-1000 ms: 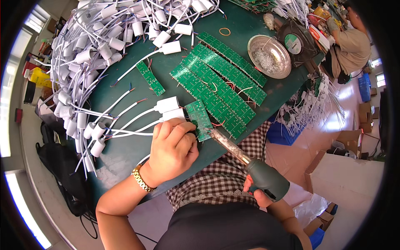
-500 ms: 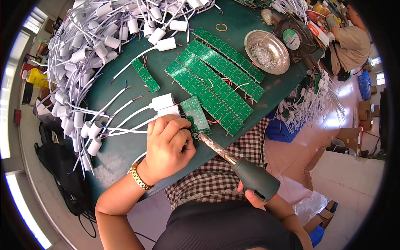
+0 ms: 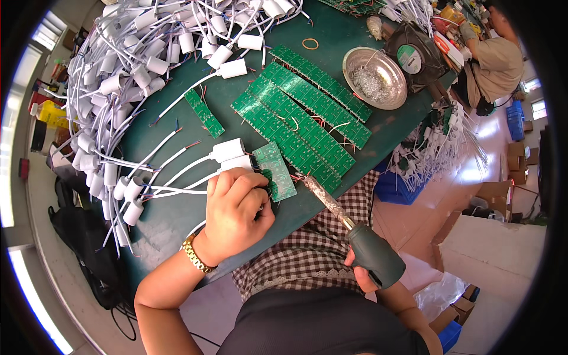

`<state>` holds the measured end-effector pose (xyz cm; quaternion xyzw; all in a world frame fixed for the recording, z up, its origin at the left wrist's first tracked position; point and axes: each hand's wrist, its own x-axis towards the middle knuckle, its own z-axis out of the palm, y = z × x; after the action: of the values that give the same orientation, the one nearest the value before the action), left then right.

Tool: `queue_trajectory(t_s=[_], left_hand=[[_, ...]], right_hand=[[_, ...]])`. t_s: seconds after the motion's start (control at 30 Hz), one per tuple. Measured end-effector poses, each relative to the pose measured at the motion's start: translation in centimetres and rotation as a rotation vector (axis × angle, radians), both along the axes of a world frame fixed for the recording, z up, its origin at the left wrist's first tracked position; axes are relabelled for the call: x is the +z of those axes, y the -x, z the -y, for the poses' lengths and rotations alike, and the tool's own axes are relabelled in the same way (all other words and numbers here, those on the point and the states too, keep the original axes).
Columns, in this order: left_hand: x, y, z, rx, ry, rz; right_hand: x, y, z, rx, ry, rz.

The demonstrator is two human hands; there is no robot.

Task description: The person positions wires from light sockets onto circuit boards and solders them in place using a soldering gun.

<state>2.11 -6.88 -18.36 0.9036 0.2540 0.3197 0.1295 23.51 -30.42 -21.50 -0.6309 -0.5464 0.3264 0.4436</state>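
My right hand grips the dark green handle of a soldering iron. The iron's tip is beside the red wires at the lower end of the green circuit board panels. My left hand, with a gold watch at the wrist, has its fingers curled closed against the left edge of a small circuit board; what they pinch is hidden. Two white lamp sockets with cables lie just beyond those fingers. A narrow circuit board rests farther left.
A large heap of white cabled sockets covers the table's left side. At the far right stand a metal bowl of wire-like bits and a black fan. A blue crate of sockets is below the table edge. Another person sits beyond.
The soldering iron has moved right, its tip leaving the small board's lower edge for the wires near the panels. The small board shows more fully. My left hand stays nearly in place.
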Motion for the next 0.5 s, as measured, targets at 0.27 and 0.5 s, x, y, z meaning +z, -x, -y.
queue_trajectory(t_s=[0.27,0.5], left_hand=[[0.0,0.1,0.1,-0.011,-0.016,0.012],[0.2,0.0,0.2,-0.005,-0.002,-0.005]], right_hand=[[4.8,-5.1,0.1,-0.257,-0.039,0.147],[4.6,-1.5,-1.7,0.038,-0.003,-0.123]])
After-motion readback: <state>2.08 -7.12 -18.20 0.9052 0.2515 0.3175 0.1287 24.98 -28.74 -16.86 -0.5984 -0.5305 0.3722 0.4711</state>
